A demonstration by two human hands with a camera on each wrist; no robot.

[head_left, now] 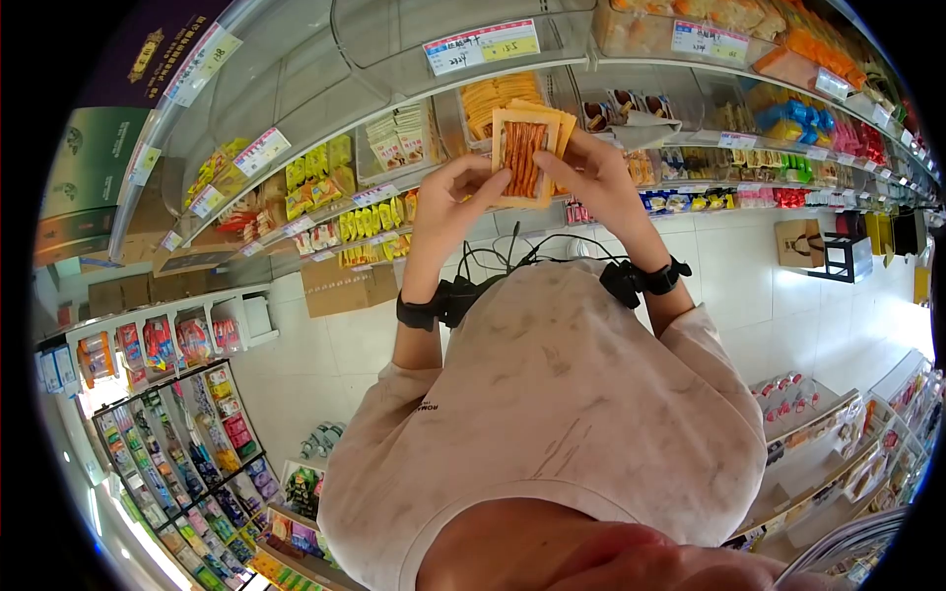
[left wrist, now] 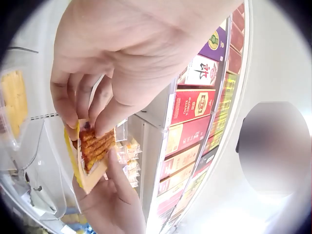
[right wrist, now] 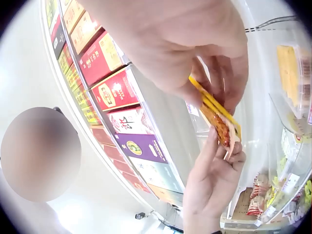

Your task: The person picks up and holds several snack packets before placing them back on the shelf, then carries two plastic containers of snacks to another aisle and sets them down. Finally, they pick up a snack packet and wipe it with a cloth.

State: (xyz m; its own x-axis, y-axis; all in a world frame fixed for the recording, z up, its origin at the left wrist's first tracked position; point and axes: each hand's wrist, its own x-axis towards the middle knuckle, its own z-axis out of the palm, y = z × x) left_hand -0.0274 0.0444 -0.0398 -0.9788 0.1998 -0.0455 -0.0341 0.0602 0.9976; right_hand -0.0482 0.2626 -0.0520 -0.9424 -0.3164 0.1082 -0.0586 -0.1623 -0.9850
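Observation:
Both hands hold a small stack of flat snack packets point(head_left: 523, 156) up in front of the shelf. The front packet has a pale yellow border and a window showing reddish-brown strips. My left hand point(head_left: 456, 200) pinches the left edge, thumb on the front. On the other side my right hand point(head_left: 603, 185) grips the packets, its thumb pressing the window and its fingers behind. In the left wrist view, the left hand's fingertips point(left wrist: 101, 127) lie on the packet's face. The right wrist view shows yellow edges of stacked packets point(right wrist: 214, 105) within the right hand's grip.
Right behind the hands, a clear bin point(head_left: 463, 123) on the shelf holds similar yellow packets. Price tags point(head_left: 481, 46) line the shelf edges. Wrapped snacks point(head_left: 399, 138) fill neighbouring bins. A cardboard box point(head_left: 345, 286) stands below, and boxed goods point(left wrist: 192, 105) fill a side shelf.

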